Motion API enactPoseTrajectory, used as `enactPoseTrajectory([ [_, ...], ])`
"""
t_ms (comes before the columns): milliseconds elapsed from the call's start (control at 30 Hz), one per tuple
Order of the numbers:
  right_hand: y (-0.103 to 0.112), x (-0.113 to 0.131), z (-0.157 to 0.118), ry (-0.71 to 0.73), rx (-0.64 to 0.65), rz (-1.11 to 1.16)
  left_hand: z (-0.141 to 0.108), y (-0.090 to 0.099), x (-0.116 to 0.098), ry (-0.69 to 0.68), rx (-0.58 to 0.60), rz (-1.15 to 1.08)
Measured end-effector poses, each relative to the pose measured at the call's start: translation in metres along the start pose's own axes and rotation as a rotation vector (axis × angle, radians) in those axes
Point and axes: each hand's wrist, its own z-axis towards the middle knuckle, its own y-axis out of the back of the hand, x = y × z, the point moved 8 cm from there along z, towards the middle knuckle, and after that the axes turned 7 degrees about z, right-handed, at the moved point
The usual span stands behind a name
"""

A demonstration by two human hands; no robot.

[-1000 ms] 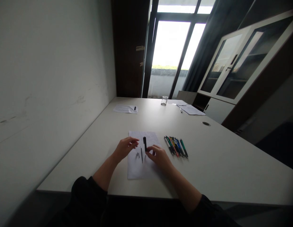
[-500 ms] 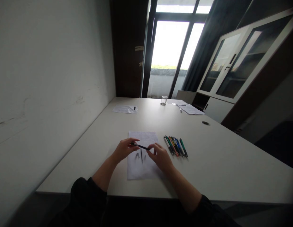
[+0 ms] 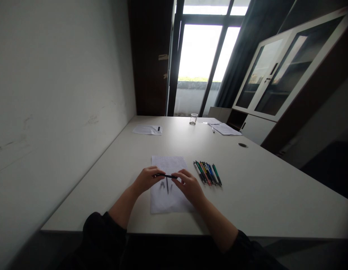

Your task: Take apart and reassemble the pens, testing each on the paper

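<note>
Between my two hands a black pen barrel [image 3: 168, 176] is held crosswise above a sheet of paper [image 3: 162, 204]. My left hand [image 3: 146, 178] pinches one end between thumb and fingers. The other end is pinched by my right hand [image 3: 188, 184]. Below the barrel, a thin dark pen refill [image 3: 167, 186] lies lengthwise on the sheet. Small pen parts [image 3: 162, 184] rest to its left, and another small part [image 3: 171, 186] to its right; their exact kind is too small to tell. Printed or written lines fill the sheet's upper half.
Several click pens [image 3: 207, 173] in different colours lie side by side right of the sheet. Farther back are a plastic sleeve [image 3: 147, 129], a glass [image 3: 193, 119] and a paper stack [image 3: 226, 129]. A cable hole [image 3: 243, 145] is at right. The wall [image 3: 78, 131] borders the table's left side.
The pen barrel has turned from slanting down to the right to nearly level. My right hand has shifted slightly left. Both hands still grip the barrel.
</note>
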Motion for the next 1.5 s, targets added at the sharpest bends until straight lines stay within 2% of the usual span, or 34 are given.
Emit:
enactPoseTrajectory([
  [133,0.001,-0.001,0.000,0.004,-0.015,-0.020,0.000,0.001,-0.001,-0.013,-0.002,0.041],
  [333,0.009,-0.001,0.001,0.066,-0.109,-0.109,0.001,0.004,0.000,0.000,-0.025,0.081],
  [567,0.020,-0.003,0.002,0.090,-0.094,-0.220,0.002,0.008,0.004,0.020,-0.059,0.119],
  [733,0.027,-0.015,0.001,0.042,-0.121,-0.201,0.002,0.012,0.009,0.052,-0.092,0.133],
  [967,0.010,-0.038,-0.006,-0.134,0.070,-0.114,0.003,0.012,0.011,0.070,-0.101,0.141],
  [1100,0.003,-0.041,-0.009,-0.179,0.157,-0.095,0.003,0.012,0.012,0.076,-0.102,0.147],
  [1500,-0.004,-0.039,-0.009,-0.138,0.187,-0.080,0.003,0.010,0.013,0.078,-0.098,0.133],
])
